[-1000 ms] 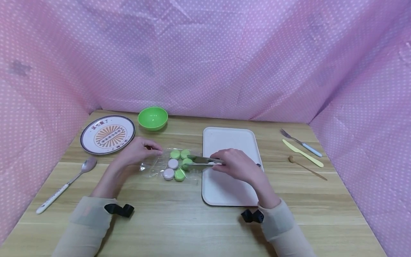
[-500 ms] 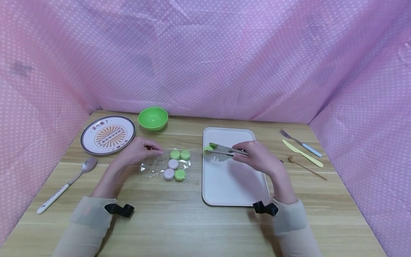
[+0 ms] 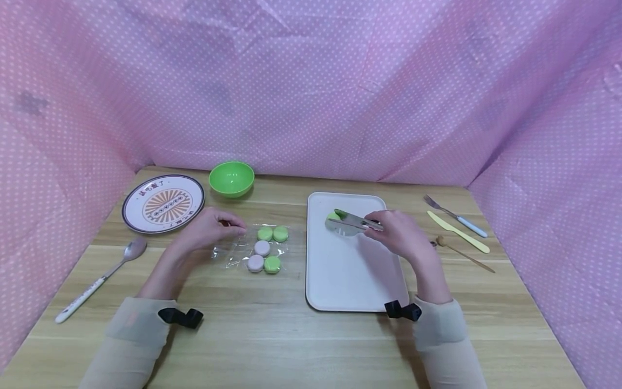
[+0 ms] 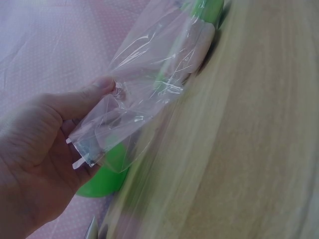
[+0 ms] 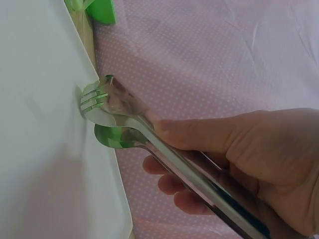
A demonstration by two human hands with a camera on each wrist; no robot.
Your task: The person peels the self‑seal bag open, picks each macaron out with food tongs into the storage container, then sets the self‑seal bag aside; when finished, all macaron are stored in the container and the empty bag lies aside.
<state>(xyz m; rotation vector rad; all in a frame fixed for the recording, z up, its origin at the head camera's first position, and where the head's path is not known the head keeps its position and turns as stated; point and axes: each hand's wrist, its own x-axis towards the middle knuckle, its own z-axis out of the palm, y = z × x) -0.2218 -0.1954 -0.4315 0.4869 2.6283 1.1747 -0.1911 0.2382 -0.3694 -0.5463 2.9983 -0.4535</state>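
My left hand (image 3: 209, 231) pinches one end of a clear plastic bag (image 4: 139, 84) between thumb and fingers. Several green macarons (image 3: 264, 233) and two pale lilac macarons (image 3: 262, 248) lie in or on that bag. My right hand (image 3: 400, 235) grips metal serving tongs (image 5: 174, 159) with a slotted, fork-like head and a spoon-like head. A single green macaron (image 3: 332, 216) sits between the tong heads, at the upper part of the white tray (image 3: 350, 275); the tongs partly hide it. Whether it rests on the tray is hard to tell.
At the back left stand a green bowl (image 3: 231, 180) and a patterned plate (image 3: 162, 204). A spoon (image 3: 104, 278) lies at the left. To the right are a fork (image 3: 457, 216), a yellow knife (image 3: 458, 232) and a thin wooden stick (image 3: 465, 254). Pink cloth (image 3: 311, 97) encloses the table.
The right hand has carried a green macaron in the tongs rightward from the bag to over the tray, then slightly farther right and back. My left hand has stayed put.
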